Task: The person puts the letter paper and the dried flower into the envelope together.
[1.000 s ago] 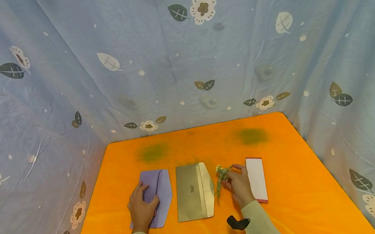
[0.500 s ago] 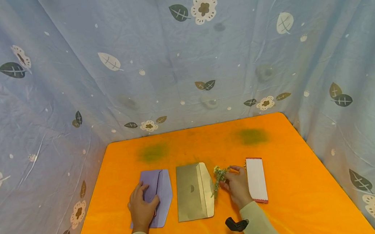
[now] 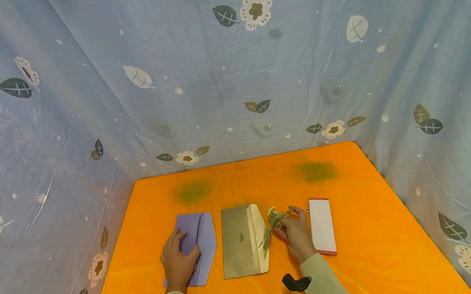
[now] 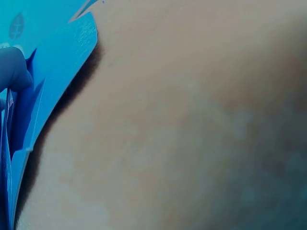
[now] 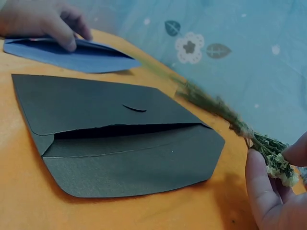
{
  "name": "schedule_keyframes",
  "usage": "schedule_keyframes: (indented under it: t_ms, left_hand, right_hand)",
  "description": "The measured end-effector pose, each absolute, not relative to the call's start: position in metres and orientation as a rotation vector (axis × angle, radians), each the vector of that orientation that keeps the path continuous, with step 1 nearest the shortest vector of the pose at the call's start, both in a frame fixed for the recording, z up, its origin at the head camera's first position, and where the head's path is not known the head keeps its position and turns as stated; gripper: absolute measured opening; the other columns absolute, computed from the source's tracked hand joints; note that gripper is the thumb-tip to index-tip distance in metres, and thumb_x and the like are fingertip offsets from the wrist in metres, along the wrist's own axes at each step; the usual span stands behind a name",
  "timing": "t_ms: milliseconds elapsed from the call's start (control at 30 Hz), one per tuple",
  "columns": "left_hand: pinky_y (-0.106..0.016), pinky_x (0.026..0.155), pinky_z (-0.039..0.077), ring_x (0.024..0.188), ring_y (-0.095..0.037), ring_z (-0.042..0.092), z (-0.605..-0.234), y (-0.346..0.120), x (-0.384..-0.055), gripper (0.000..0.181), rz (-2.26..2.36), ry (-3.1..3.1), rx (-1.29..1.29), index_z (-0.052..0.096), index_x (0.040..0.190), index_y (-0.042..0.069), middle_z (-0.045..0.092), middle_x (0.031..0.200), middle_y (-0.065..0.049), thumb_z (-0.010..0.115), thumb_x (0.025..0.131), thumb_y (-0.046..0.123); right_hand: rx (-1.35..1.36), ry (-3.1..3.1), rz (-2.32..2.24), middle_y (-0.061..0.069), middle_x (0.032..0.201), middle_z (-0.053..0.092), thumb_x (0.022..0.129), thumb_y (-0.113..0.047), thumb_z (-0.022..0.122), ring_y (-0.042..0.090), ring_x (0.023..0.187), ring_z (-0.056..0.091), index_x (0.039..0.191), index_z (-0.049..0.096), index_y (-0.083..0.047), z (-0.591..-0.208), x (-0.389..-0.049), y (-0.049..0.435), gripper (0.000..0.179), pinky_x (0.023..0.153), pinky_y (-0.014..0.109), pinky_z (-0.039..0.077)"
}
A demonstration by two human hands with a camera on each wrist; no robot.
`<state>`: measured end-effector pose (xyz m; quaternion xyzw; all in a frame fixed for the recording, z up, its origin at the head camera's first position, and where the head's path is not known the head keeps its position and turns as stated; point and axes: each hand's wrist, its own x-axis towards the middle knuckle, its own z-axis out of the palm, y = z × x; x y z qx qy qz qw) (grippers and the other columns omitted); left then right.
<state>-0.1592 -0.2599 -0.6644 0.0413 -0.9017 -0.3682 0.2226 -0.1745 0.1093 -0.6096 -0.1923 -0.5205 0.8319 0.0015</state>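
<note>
A small bunch of dried flowers (image 3: 275, 217) is pinched near its yellow-white heads by my right hand (image 3: 299, 236). Its tied stems (image 5: 211, 103) point left over the open flap of a gold-brown envelope (image 3: 238, 242), which looks dark in the right wrist view. My left hand (image 3: 178, 262) grips a purple envelope (image 3: 204, 263) at the left, the thumb (image 4: 17, 72) at its gaping mouth. That envelope's flap lies unfolded to the right. Something small and red shows near the left thumb; its kind is unclear.
Right of my right hand lies a white rectangular packet (image 3: 322, 226) with red ends; a bit of something brownish shows at its upper left edge. The orange table (image 3: 238, 183) is enclosed by a blue leaf-and-flower curtain (image 3: 198, 76).
My right hand has shifted slightly left with the dried flowers, and their stems have swung left over the gold-brown envelope's flap. The left hand and purple envelope have stayed put.
</note>
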Motion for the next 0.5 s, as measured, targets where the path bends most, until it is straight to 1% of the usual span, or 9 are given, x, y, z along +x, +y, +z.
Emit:
schedule_keyframes:
  t_ms: [167,233,400,500]
  left_hand:
    - [-0.071,0.103,0.027,0.142,-0.048,0.046,-0.6634,-0.2595,-0.1589,0.054,-1.012,-2.489,0.105,0.072,0.130,0.005,0.056,0.157,-0.019,0.087,0.080,0.014]
    - [-0.070,0.103,0.028,0.142,-0.047,0.046,-0.6633,-0.2594,-0.1590,0.054,-1.011,-2.487,0.102,0.072,0.130,0.005,0.056,0.157,-0.019,0.087,0.080,0.014]
    - [-0.070,0.102,0.028,0.143,-0.047,0.045,-0.6649,-0.2602,-0.1597,0.053,-1.009,-2.490,0.107,0.072,0.130,0.006,0.056,0.158,-0.018,0.088,0.080,0.014]
    - [-0.069,0.102,0.028,0.143,-0.046,0.045,-0.6658,-0.2606,-0.1599,0.053,-1.011,-2.494,0.109,0.072,0.131,0.006,0.056,0.158,-0.017,0.087,0.080,0.014]
  right_hand:
    - [-0.579,-1.635,2.629,0.004,0.083,0.046,0.104,0.009,0.056,0.022,0.079,0.053,0.168,0.023,-0.008,-0.6106,-0.1734,0.1077,0.074,0.088,0.043,0.062]
    - [-0.573,-1.637,2.636,0.005,0.085,0.046,0.105,0.009,0.056,0.022,0.080,0.055,0.165,0.025,-0.005,-0.6110,-0.1734,0.1070,0.070,0.088,0.044,0.062]
    - [-0.566,-1.650,2.645,0.010,0.096,0.047,0.106,0.007,0.056,0.025,0.087,0.057,0.158,0.032,0.002,-0.6109,-0.1749,0.1050,0.058,0.090,0.046,0.061]
    - [-0.553,-1.657,2.649,0.014,0.104,0.046,0.106,0.006,0.056,0.026,0.091,0.057,0.156,0.033,0.005,-0.6098,-0.1757,0.1033,0.055,0.092,0.048,0.061]
